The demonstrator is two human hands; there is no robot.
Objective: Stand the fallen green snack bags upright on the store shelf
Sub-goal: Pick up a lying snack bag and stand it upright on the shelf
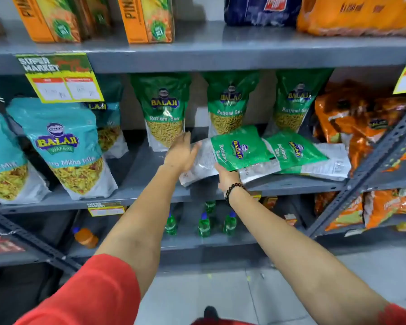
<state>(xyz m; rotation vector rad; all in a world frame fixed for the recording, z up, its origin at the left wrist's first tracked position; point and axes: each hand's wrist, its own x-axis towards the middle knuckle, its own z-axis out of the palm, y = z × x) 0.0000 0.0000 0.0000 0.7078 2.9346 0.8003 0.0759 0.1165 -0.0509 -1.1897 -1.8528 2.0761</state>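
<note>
On the grey shelf, two green snack bags lie fallen: the nearer fallen bag overlaps the second fallen bag, in front of three upright green bags. The left hand rests its spread fingers against the nearer bag's clear end. The right hand reaches beneath that bag's front edge; whether its hidden fingers grip, I cannot tell.

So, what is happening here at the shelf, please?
A person in red sleeves is tidying green snack bags on the middle shelf. Both hands are on the nearer fallen bag, which lies flat: the left hand at its clear bottom end, the right hand under its front edge. How firm either grip is cannot be told. A second fallen bag lies flat beside it, untouched. Behind them three green bags stand upright, for example the left one.
</note>
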